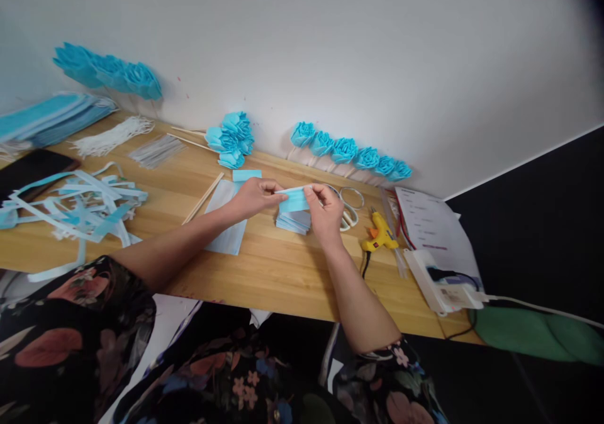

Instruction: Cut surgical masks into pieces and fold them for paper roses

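Note:
Both hands hold a small blue fabric piece above the wooden table. My left hand pinches its left top edge. My right hand pinches its right side with fingers curled. Just under the piece lies a small stack of the same blue pieces. A larger pale blue sheet lies flat to the left, beneath my left wrist.
A yellow glue gun and scissors lie right of my hands. Blue fabric flowers line the wall, with another bunch nearby. Cut strips pile at left. A white power strip and papers sit at right.

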Tool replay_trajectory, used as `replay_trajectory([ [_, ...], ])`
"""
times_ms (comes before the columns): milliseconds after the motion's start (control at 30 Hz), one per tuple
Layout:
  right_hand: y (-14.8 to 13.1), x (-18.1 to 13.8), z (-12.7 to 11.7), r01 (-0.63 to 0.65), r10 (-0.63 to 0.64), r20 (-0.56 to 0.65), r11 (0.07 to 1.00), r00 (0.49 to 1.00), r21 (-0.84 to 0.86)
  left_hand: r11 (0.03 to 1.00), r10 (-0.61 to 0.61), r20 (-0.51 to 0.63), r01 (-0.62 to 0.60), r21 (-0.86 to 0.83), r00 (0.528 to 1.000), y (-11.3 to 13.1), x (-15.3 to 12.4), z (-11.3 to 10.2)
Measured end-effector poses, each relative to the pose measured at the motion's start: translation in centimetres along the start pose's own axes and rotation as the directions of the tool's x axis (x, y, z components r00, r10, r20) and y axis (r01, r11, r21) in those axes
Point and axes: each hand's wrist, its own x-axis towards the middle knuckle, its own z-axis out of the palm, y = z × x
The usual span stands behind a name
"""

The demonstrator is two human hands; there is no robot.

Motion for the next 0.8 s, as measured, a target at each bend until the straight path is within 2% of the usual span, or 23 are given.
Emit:
replay_trajectory([
  [200,-0.2,0.0,0.0,-0.028,0.028,-0.005,1.000,1.000,-0.009,0.999,0.050,0.023,-0.050,-0.003,0.998,0.0,0.0,-0.1],
  [433,-0.2,0.0,-0.1,-0.019,0.018,-0.008,0.999,1.000,-0.026,0.999,0.052,0.025,-0.052,-0.006,0.998,-0.4,0.1,-0.1],
  [567,-0.5,-0.1,-0.1,0.106,-0.107,0.007,0.984,0.994,-0.143,0.994,0.107,0.028,-0.107,0.017,0.994,-0.7,0.1,0.2],
  [700,-1.1,-0.4,0.2,0.290,-0.275,0.093,0.930,0.957,-0.227,0.971,0.226,-0.016,-0.224,0.085,0.974,-0.5,-0.1,0.6],
  [800,-1.3,-0.6,0.5,0.322,-0.296,0.141,0.919,0.945,-0.228,0.964,0.247,-0.030,-0.243,0.111,0.968,-0.3,-0.2,0.6],
])
